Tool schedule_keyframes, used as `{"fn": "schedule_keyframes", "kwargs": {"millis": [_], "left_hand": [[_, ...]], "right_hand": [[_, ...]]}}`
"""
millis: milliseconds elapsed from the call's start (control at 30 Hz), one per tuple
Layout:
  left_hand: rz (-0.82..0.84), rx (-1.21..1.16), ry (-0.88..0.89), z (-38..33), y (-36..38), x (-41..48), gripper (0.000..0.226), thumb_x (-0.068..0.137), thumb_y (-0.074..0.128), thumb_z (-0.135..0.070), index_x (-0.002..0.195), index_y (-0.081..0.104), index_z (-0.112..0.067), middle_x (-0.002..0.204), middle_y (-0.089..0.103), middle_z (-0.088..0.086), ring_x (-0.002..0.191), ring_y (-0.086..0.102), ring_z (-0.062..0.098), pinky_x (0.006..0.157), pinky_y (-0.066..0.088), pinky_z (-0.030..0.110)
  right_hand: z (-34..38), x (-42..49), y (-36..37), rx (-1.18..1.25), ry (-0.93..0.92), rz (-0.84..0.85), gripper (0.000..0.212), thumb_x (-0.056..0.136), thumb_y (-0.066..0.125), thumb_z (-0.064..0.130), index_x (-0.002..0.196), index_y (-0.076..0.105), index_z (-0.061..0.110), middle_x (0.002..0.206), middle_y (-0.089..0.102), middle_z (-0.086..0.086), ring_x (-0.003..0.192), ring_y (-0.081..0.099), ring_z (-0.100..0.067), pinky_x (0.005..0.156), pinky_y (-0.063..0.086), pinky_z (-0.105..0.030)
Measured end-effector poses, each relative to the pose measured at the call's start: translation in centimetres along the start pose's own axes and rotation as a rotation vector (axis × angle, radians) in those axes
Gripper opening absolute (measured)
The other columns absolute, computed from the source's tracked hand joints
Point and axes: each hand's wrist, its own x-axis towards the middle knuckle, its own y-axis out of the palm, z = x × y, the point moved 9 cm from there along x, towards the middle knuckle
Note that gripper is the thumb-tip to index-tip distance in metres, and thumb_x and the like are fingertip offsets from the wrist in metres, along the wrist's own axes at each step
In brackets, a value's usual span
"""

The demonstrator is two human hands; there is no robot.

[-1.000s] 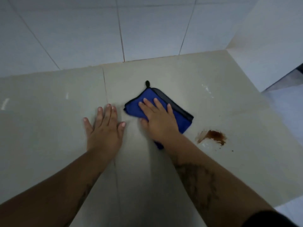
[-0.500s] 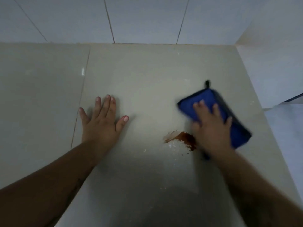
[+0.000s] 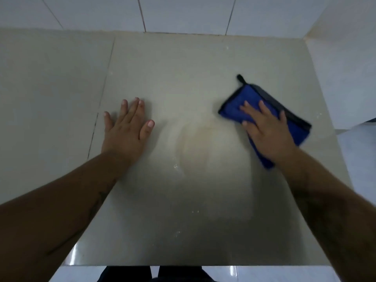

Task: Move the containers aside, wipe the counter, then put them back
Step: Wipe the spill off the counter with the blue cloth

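Counter: pale grey-beige tile, glossy along its near edge, set into a corner of white wall tiles at the back and on your right.

Left hand: yours, laid flat on the counter, palm down, fingers straight and close together, thumb spread to the right. It grips nothing. It rests just right of a dark grout joint that runs from the back wall toward you.

Right hand: yours, spread flat with fingers apart, pressing down on a blue microfibre cloth. The fingers lie open on top of the cloth; they do not curl around it.

Cloth: folded to a rough rectangle, lying at an angle, dark trim along its far right edge, a small black hanging loop at its back corner. It sits on the right part of the counter, near the right-hand wall and well apart from your left hand. Its edges are blurred.

Smear: faint tan, curved streaks on the counter between your two hands, just left of the cloth.

Specks: small white flecks scattered on the counter below the smear.

Containers: none in view.

Floor: light and shiny, below the counter's near edge, with your dark trouser legs at the bottom of the view.
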Motion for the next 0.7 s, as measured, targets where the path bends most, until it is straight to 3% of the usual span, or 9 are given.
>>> {"fn": "schedule_keyframes", "kwargs": {"millis": [100,167,233,300,367,433,567,633,700], "left_hand": [[0.009,-0.018,0.048,0.5,-0.2,-1.5,0.075,0.089,-0.001,-0.060,0.154,0.004,-0.023,0.162,0.002,-0.007,0.146,-0.012,0.012,0.116,-0.012,0.047],[-0.010,0.002,0.031,1.7,-0.4,-3.5,0.073,0.090,0.001,-0.058,0.154,0.006,-0.023,0.161,0.004,-0.007,0.146,-0.010,0.011,0.117,-0.009,0.047],[-0.032,0.000,-0.031,3.5,-0.6,-5.7,0.072,0.090,0.003,-0.057,0.154,0.009,-0.022,0.161,0.007,-0.006,0.146,-0.008,0.011,0.117,-0.008,0.048],[-0.046,-0.020,-0.106,5.2,-0.9,-7.3,0.072,0.090,0.005,-0.056,0.154,0.012,-0.021,0.161,0.009,-0.005,0.147,-0.005,0.013,0.116,-0.008,0.048],[-0.040,-0.017,-0.126,5.9,-1.0,-7.8,0.071,0.092,0.006,-0.056,0.154,0.011,-0.021,0.161,0.008,-0.004,0.147,-0.007,0.013,0.117,-0.009,0.048],[-0.030,0.011,-0.108,5.7,-0.7,-7.6,0.069,0.093,0.006,-0.056,0.153,0.010,-0.022,0.162,0.006,-0.005,0.147,-0.008,0.013,0.117,-0.009,0.048],[-0.032,0.053,-0.077,5.5,-0.4,-7.6,0.069,0.095,0.008,-0.055,0.154,0.011,-0.020,0.162,0.007,-0.004,0.148,-0.005,0.017,0.117,-0.004,0.052],[-0.037,0.072,-0.075,5.6,-0.4,-7.6,0.069,0.094,0.010,-0.055,0.153,0.011,-0.019,0.161,0.008,-0.002,0.148,-0.003,0.019,0.116,-0.003,0.052],[-0.024,0.074,-0.068,5.5,-0.2,-7.5,0.069,0.094,0.009,-0.053,0.153,0.009,-0.018,0.162,0.007,-0.002,0.148,-0.004,0.018,0.116,-0.004,0.051]], "right_hand": [[6.2,-8.2,4.3,-0.122,-0.042,0.056,0.060,0.089,0.020,0.054,0.147,0.025,0.040,0.158,0.018,0.017,0.148,0.007,-0.018,0.112,-0.002,-0.061],[13.9,-12.0,7.3,-0.183,-0.273,0.065,0.058,0.088,0.032,0.051,0.145,0.030,0.040,0.156,0.027,0.017,0.147,0.018,-0.022,0.109,0.005,-0.066],[19.7,-12.0,9.3,-0.155,-0.460,0.074,0.056,0.089,0.038,0.047,0.144,0.033,0.039,0.154,0.031,0.018,0.146,0.021,-0.022,0.109,0.005,-0.066],[21.8,-7.6,9.0,-0.119,-0.524,0.083,0.055,0.094,0.036,0.046,0.148,0.026,0.040,0.158,0.020,0.018,0.148,0.010,-0.018,0.112,-0.001,-0.063],[19.9,-1.3,7.5,-0.142,-0.443,0.069,0.057,0.096,0.033,0.049,0.150,0.018,0.040,0.160,0.010,0.018,0.149,0.003,-0.017,0.113,-0.003,-0.061],[14.4,2.8,5.3,-0.157,-0.242,0.052,0.058,0.096,0.032,0.053,0.150,0.016,0.041,0.160,0.008,0.018,0.149,0.002,-0.018,0.113,-0.001,-0.061],[6.4,-2.7,3.1,-0.163,0.033,-0.049,0.061,0.094,0.028,0.057,0.151,0.017,0.038,0.161,0.009,0.015,0.148,0.005,-0.024,0.115,0.004,-0.061],[9.0,-9.3,5.1,-0.176,0.062,-0.066,0.064,0.090,0.035,0.055,0.150,0.022,0.036,0.160,0.016,0.013,0.147,0.012,-0.027,0.113,0.008,-0.063],[15.4,-13.9,7.7,-0.149,-0.107,-0.022,0.065,0.086,0.040,0.055,0.146,0.033,0.034,0.156,0.030,0.010,0.144,0.025,-0.030,0.109,0.017,-0.065]]}}
